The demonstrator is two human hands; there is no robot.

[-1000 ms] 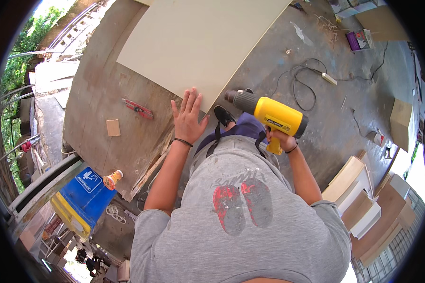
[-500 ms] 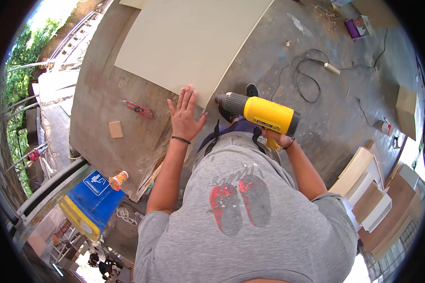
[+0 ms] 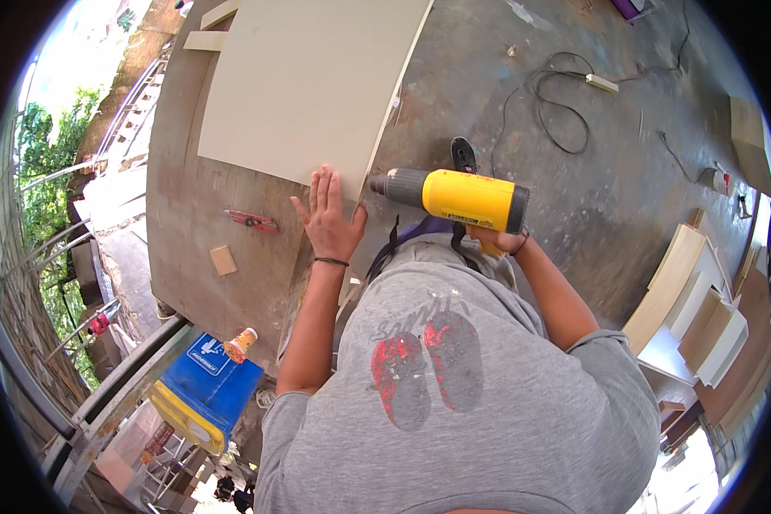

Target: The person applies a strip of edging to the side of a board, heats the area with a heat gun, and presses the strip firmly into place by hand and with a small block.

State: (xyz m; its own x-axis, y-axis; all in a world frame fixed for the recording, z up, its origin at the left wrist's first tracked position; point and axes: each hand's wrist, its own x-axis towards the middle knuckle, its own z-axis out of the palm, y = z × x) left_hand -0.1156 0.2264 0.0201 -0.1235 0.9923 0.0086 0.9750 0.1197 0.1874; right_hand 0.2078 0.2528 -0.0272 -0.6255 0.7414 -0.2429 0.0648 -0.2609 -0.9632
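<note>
**Heat gun at the panel's corner, other palm flat**

My two hands are well apart. The left hand [image 3: 328, 227] is spread flat, fingers laid over the near edge of a cream-coloured panel [image 3: 295, 94], thumb out towards its near right corner, gripping nothing. My right hand [image 3: 497, 240] is closed around the handle of a yellow heat gun [image 3: 467, 195] with a dark barrel; whether a finger is on the trigger, I can't tell.

The panel lies flat on the brown desk [image 3: 180, 248], its long right side facing the open floor [image 3: 625, 197]. The heat gun is held level in front of my body, nozzle pointing left, just beside that long side near the corner — close, though I see no clear contact.

As for how far along things are, I judge that the panel is in place, the gun is in position and my left hand is steadying the board. I see no heat mark on the face, and I can't tell whether the gun is running, so how much of the edge is done and how much is left stays open.

Left of my left hand, a red utility knife [image 3: 251, 221] lies out of use on the desk — a small square wood offcut [image 3: 224, 260] sits near it.
</note>
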